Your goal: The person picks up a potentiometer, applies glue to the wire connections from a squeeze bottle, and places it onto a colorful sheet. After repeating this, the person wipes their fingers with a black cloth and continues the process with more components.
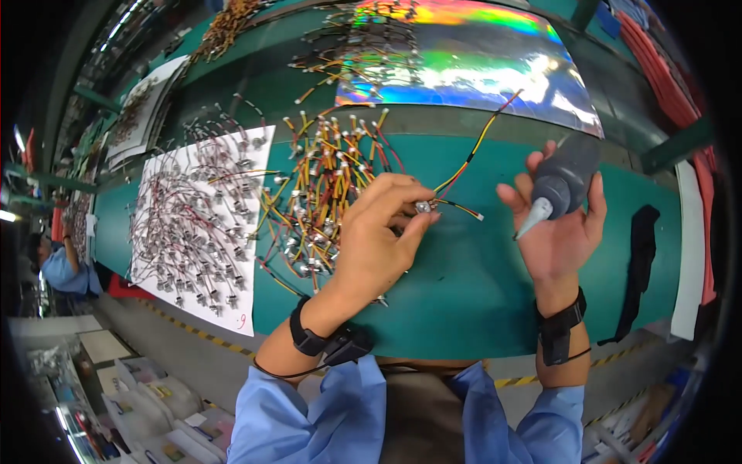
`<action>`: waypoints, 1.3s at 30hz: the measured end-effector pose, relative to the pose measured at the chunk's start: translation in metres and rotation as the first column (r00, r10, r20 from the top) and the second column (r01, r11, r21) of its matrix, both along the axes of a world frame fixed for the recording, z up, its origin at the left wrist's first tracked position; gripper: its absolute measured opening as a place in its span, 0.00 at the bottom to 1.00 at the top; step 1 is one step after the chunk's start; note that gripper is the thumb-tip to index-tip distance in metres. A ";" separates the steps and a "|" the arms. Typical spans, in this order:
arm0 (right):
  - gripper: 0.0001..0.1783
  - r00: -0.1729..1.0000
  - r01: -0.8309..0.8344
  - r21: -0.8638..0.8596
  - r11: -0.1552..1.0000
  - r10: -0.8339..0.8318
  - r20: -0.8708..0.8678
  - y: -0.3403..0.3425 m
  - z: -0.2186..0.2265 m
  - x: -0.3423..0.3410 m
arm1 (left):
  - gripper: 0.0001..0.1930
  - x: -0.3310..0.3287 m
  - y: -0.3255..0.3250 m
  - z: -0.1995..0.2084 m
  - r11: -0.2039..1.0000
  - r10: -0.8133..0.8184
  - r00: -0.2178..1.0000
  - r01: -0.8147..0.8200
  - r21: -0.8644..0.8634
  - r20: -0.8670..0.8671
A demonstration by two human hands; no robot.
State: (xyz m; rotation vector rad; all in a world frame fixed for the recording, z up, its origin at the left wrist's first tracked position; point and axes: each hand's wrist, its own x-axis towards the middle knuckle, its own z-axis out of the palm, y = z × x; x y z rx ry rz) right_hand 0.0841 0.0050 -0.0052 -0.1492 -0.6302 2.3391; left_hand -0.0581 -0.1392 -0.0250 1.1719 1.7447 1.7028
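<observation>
Between thumb and fingers, my left hand [379, 236] pinches a small silvery metal part [423, 207] over the green mat. Red, yellow and black wires [471, 153] run from it, one lead up and right, a shorter one ending in a white plug [480, 217]. My right hand [558, 240], palm up, has its fingers around a dark grey squeeze bottle [564, 182]. Its pale, narrow nozzle [533, 219] tilts down and left, apart from the metal part. Just left of my left hand lies a heap of similar wired parts [328, 166].
White paper [239, 290] on the left bears rows of wired parts. Behind the green mat [464, 309] lies a shiny rainbow sheet [495, 58], with more wires at its left. A black cloth strip [640, 259] rests at the right. A person in blue [66, 267] is at far left.
</observation>
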 end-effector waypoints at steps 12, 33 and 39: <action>0.30 0.999 -0.024 -0.098 0.995 0.027 0.034 -0.006 -0.022 -0.011 | 0.08 0.019 0.001 0.000 0.996 -0.078 0.989 0.084 -0.040 0.122; 0.27 0.999 -0.032 -0.096 0.995 0.032 0.000 -0.002 -0.024 -0.013 | 0.12 0.010 0.005 -0.003 0.942 -0.233 0.471 0.325 0.078 0.851; 0.29 0.975 0.158 0.218 0.963 -0.188 0.122 0.018 -0.018 0.004 | 0.12 -0.001 -0.002 0.005 0.973 -0.226 0.722 0.195 0.121 0.654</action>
